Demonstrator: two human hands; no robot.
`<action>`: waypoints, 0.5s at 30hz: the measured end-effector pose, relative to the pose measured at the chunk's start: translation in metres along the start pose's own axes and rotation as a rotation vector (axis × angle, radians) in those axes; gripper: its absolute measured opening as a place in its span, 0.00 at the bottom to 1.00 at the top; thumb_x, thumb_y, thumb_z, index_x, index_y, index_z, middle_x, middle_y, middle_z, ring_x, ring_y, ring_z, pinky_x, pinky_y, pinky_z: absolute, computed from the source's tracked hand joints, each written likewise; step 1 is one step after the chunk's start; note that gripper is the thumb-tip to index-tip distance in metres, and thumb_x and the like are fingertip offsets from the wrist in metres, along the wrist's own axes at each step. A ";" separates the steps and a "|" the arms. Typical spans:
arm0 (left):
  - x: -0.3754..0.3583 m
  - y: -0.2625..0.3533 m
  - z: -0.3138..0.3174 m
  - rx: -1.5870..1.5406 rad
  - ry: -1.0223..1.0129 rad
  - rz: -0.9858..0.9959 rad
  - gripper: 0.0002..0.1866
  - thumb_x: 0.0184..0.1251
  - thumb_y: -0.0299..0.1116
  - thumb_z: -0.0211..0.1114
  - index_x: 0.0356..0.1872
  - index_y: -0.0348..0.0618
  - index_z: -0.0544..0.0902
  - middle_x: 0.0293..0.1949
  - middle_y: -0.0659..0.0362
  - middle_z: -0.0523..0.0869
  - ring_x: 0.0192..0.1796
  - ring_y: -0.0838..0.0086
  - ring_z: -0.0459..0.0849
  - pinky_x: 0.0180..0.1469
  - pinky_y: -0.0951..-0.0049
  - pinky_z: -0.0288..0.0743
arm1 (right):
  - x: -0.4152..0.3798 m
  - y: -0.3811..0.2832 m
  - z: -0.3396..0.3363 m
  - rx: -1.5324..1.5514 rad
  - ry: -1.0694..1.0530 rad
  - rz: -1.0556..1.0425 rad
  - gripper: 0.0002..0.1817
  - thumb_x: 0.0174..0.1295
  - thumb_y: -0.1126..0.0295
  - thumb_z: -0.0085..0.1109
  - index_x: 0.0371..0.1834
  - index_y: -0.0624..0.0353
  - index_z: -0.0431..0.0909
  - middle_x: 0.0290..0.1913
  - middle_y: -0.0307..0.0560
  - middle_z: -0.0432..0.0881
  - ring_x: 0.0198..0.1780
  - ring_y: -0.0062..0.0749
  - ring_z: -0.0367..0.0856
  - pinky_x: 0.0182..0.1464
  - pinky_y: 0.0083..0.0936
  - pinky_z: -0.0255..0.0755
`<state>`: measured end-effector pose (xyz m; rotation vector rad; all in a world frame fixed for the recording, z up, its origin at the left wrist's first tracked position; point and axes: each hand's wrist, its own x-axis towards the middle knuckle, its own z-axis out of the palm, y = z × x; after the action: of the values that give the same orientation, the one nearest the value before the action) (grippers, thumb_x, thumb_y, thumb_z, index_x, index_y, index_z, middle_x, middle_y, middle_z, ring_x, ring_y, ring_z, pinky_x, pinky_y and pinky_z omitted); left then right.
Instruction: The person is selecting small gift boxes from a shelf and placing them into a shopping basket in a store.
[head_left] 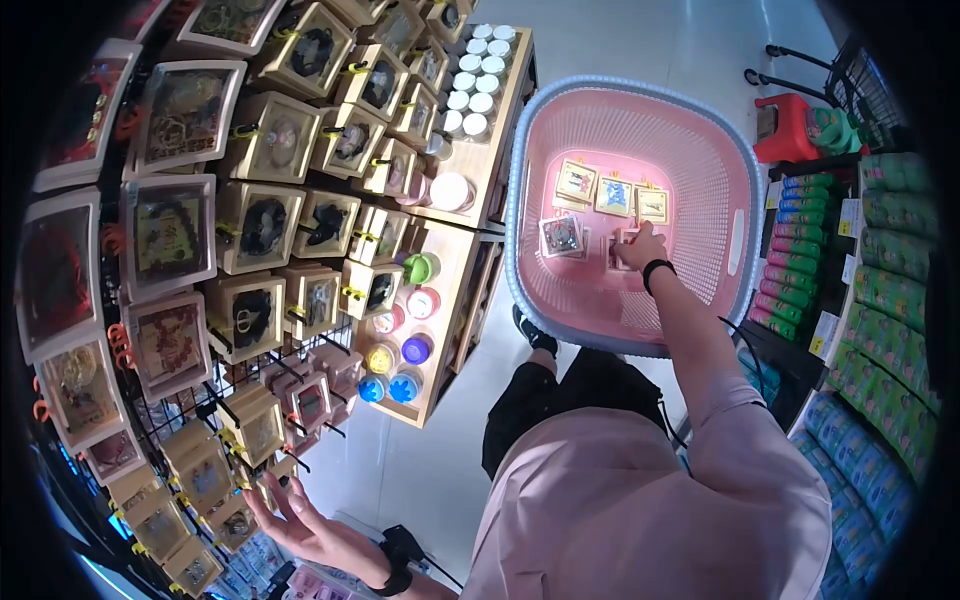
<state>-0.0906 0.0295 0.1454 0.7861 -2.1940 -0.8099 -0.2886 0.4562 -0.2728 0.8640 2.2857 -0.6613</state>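
My right hand (641, 247) reaches down into a pink laundry basket (725, 150) with a grey rim. Its fingers are closed on a small pink-framed box (614, 258) near the basket's floor. Beside it lie a clear-fronted box (561, 237) and a row of pale square boxes, among them one with a blue figure (615, 196). At lower left my left hand (305, 527) is raised with its fingers spread, holding nothing. Its fingertips are close to the lowest wooden-framed accessory boxes (252, 425) hanging on the rack.
Framed jewelry boxes (262, 230) hang on hooks across the left. A wooden shelf (455, 262) carries white-lidded jars (480, 82) and colourful tubs (416, 350). To the right, shelves hold green packs (895, 300) and bottles (795, 250); a red item (783, 128) stands behind.
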 end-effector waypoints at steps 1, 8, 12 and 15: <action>-0.004 0.001 0.001 0.002 0.006 0.057 0.29 0.80 0.30 0.56 0.77 0.35 0.60 0.76 0.49 0.63 0.74 0.57 0.71 0.73 0.57 0.70 | 0.000 -0.001 -0.007 0.033 0.024 -0.047 0.56 0.48 0.50 0.75 0.76 0.63 0.54 0.60 0.66 0.72 0.59 0.52 0.80 0.60 0.42 0.77; -0.057 0.015 0.029 -0.247 -0.299 0.091 0.33 0.74 0.26 0.60 0.77 0.34 0.60 0.77 0.46 0.64 0.70 0.57 0.75 0.65 0.63 0.75 | -0.141 -0.069 -0.125 0.934 -0.317 -0.326 0.49 0.58 0.68 0.70 0.78 0.68 0.49 0.49 0.52 0.81 0.44 0.30 0.86 0.45 0.27 0.84; -0.086 0.026 0.064 -0.344 -0.774 0.140 0.35 0.66 0.24 0.70 0.72 0.32 0.66 0.71 0.43 0.71 0.66 0.58 0.81 0.62 0.65 0.80 | -0.226 -0.075 -0.143 1.133 -0.639 -0.521 0.41 0.65 0.71 0.64 0.78 0.63 0.51 0.53 0.48 0.80 0.50 0.27 0.84 0.51 0.25 0.80; -0.093 0.053 0.078 -0.286 -0.879 0.335 0.35 0.66 0.24 0.71 0.73 0.37 0.67 0.68 0.44 0.74 0.64 0.58 0.82 0.60 0.63 0.81 | -0.295 -0.086 -0.146 1.065 -0.789 -0.649 0.41 0.66 0.74 0.63 0.79 0.61 0.51 0.57 0.45 0.78 0.62 0.27 0.77 0.63 0.28 0.72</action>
<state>-0.1088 0.1536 0.1036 -0.1423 -2.7312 -1.4249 -0.2223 0.3688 0.0498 0.1127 1.3391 -2.1458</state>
